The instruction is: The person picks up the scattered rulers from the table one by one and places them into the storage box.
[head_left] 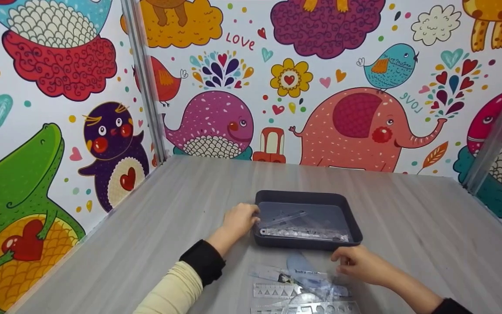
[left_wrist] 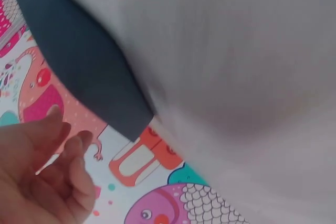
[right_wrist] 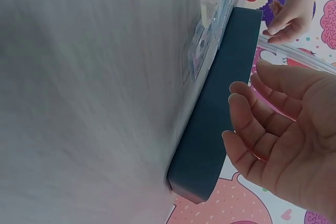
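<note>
In the head view a dark tray [head_left: 306, 198] sits at the centre of the grey bench [head_left: 408, 209], slightly below the middle of the frame. Clear plastic rulers [head_left: 302, 233] lie inside the tray along its near wall, with another see-through piece resting at an angle behind them.

The left hand [head_left: 239, 219] is at the tray's left edge, fingers bent loosely against the rim. It holds nothing that can be seen. The left wrist view shows the same fingers [left_wrist: 58, 153] relaxed and slightly curled in the lower left of the frame, just beside the tray's dark wall [left_wrist: 84, 61] but not clearly touching it there.

The right hand [head_left: 359, 262] hovers low in the frame, in front of the tray's near right corner, over a pile of clear stencils [head_left: 301, 290] lying on the bench at the bottom centre. Whether its fingertips touch the pile cannot be told from the head view. In the right wrist view the hand [right_wrist: 283, 129] is wide, palm showing, fingers gently bent and gripping nothing, close beside the tray's outer wall [right_wrist: 215, 114]. The stencils [right_wrist: 212, 19] appear at the top of that frame, lying flat against the bench and reaching the tray wall.

Walls with bright cartoon animals [head_left: 355, 126] surround the bench on three sides.
</note>
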Available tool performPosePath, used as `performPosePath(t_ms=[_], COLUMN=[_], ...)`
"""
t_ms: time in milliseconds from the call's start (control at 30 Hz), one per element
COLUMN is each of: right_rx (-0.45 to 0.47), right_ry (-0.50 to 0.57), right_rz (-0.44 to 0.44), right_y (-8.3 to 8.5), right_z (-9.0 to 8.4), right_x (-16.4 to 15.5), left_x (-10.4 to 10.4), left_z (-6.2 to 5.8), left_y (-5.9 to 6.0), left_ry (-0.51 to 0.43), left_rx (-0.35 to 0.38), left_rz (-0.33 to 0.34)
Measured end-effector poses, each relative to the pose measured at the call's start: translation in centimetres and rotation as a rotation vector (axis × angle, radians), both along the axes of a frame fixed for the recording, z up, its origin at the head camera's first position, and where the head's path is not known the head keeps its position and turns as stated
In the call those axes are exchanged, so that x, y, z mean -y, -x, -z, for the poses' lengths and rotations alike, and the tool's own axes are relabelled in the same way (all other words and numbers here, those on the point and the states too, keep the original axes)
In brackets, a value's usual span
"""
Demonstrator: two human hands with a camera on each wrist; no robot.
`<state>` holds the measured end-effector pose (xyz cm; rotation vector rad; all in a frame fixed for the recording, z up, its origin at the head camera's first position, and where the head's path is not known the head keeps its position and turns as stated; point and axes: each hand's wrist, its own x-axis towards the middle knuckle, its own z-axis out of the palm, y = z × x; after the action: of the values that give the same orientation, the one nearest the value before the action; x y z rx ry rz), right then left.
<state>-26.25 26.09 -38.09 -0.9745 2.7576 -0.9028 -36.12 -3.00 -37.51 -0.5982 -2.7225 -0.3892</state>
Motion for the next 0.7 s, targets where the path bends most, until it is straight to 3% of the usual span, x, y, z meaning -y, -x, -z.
performPosePath(t_ms=[300,500,700], right_rx=[-0.071,-0.159,-0.124], right_ry=[-0.031,-0.106,-0.139], right_rz=[-0.001,-0.037,-0.042], right_y=[0.2,0.4,0.4], right_z=[0.4,0.9,1.1], right_x=[0.2,0.5,0.6], left_x=[1.4,1.2,0.8], left_z=[-0.2,-0.4,-0.5], left_y=[-1.7,-3.0,-3.7], left_ry=[0.023,0.056,0.110], left_rx=[0.090,0.214,0.233], left_rz=[-0.022,-0.039,-0.007])
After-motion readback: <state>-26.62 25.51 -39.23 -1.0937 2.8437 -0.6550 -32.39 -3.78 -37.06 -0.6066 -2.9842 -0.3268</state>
